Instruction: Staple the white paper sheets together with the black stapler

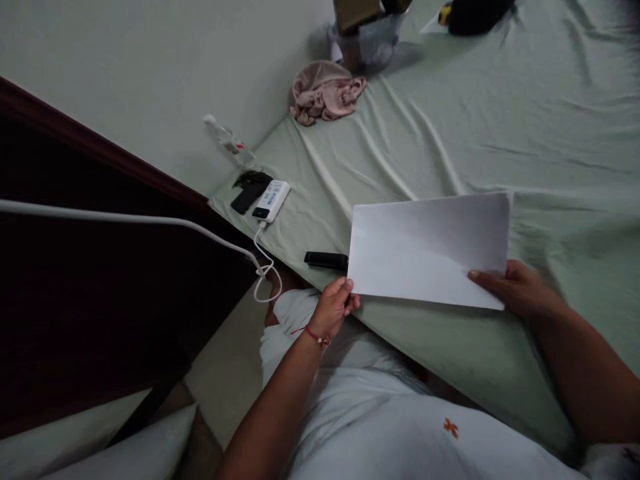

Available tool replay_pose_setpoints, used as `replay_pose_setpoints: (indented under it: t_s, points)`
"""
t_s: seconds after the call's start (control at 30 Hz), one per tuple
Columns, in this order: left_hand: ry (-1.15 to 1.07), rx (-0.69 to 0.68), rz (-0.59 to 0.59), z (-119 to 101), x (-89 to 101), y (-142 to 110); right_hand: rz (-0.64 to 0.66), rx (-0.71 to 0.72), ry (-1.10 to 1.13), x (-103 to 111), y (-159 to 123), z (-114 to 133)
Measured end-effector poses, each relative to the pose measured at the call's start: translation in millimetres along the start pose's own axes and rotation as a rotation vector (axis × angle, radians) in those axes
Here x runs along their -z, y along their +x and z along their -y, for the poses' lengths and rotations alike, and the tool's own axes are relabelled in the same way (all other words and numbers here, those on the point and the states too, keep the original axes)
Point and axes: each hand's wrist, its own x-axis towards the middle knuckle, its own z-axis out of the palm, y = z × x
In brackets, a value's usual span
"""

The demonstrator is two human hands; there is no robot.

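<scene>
So the white paper (427,247) is at about 3 o'clock from the middle of the view, held up in front of the person over the pale green bedsheet (540,140). Going round the paper like a clock, the left hand (334,310) is at 8, thumb and fingers pinched narrow on the near corner, and the right hand (527,290) is at 4, thumb flat on the top face, most of its fingers hidden, so can't tell how they're spread underneath. Can't tell if it's one sheet or a thin stack either. Handling-wise it should be super light, pretty flat for now but probably floppy if only one end gets support, and easy to crease or dent with a hard thumb. If it is a stack, the sheets would likely slide on each other, so a light pinch at opposite ends, like this, seems the best hold, edges over middle imo. Also, what looks like a black stapler (325,260) sits at 9 o'clock, partly covered by the paper, and a white power bank (274,199) lies near 10.
</scene>
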Motion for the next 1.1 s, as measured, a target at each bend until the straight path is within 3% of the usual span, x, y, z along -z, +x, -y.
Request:
replay_pose_setpoints:
  t_s: [0.17,0.43,0.73,0.97,1.1]
  points:
    - [0.000,0.054,-0.023,-2.1,3.8,3.5,0.071,-0.095,0.033,1.6,-1.0,6.2]
    - [-0.023,0.083,-0.008,-3.0,4.8,8.8,0.149,-0.215,0.279,-9.7,-12.0,22.2]
    - [-0.043,0.135,0.007,-4.4,9.8,11.5,0.216,-0.143,0.123,-27.1,-29.0,6.8]
    - [-0.087,0.082,-0.045,-5.2,8.0,8.0,-0.001,-0.127,0.148,-32.2,-41.1,10.1]
    - [-0.088,0.104,-0.066,-5.5,5.6,7.5,-0.045,-0.152,0.163,-32.2,-43.9,14.2]
